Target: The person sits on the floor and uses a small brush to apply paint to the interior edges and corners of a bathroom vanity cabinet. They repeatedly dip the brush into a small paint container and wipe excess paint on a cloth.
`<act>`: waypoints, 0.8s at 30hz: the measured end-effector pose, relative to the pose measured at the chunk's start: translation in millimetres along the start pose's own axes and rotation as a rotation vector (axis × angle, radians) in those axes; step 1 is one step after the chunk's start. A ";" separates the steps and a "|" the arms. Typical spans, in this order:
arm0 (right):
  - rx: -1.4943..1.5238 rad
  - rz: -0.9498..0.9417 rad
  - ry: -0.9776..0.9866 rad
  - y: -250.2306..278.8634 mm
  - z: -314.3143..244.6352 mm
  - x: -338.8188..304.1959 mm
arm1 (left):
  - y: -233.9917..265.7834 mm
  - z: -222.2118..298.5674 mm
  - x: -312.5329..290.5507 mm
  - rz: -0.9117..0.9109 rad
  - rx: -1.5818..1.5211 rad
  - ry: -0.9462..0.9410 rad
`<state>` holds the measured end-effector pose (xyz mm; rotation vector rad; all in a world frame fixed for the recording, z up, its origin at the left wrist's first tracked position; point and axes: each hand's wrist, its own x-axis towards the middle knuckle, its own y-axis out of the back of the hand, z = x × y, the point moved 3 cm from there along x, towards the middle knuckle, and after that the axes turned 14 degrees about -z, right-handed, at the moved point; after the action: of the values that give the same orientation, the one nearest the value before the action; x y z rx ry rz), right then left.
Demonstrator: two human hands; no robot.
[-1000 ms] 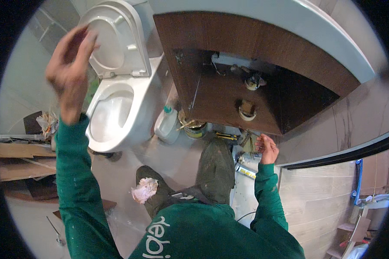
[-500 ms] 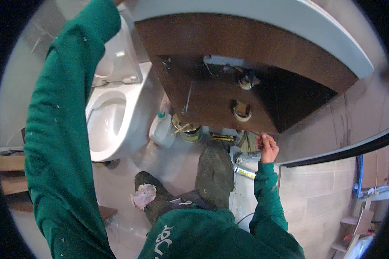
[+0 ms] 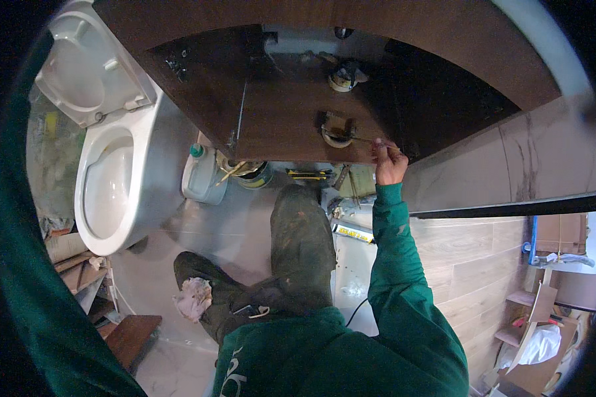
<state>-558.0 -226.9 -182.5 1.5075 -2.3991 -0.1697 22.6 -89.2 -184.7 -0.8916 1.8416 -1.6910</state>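
My right hand [image 3: 389, 161] is closed on a thin stick-like tool [image 3: 363, 139] at the front edge of a dark brown vanity cabinet [image 3: 285, 135]. The tool's far end reaches a small round tub [image 3: 338, 137] with brown contents on the cabinet's bottom board; its tip is too small to make out. Behind that tub stands a second white-rimmed tub [image 3: 343, 81] with a dark crumpled thing in it. My left arm, in a green sleeve [image 3: 40, 291], runs up the left side of the view, and its hand is out of sight.
At left stands a white toilet [image 3: 116, 185] with its lid raised. Below the cabinet are a jug with a green cap [image 3: 204, 175], an open can [image 3: 253, 176] with a stick across it, yellow-black tools [image 3: 309, 175] and a sealant tube [image 3: 353, 231]. A crumpled rag [image 3: 193, 299] lies on my leg.
My view has shifted closer to the cabinet and to the right. My right hand has moved in over the board's edge, and the tool now reaches the front tub. The left sleeve sits farther left.
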 end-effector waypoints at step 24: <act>-0.655 -0.163 0.082 -20.7 -7.3 58.4 | 161.9 30.7 -231.2 0.752 0.533 -0.513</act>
<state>-561.4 -287.9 -169.8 1.3421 -1.8759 -0.8198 177.3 64.3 -366.8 -0.2920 1.0845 -1.2115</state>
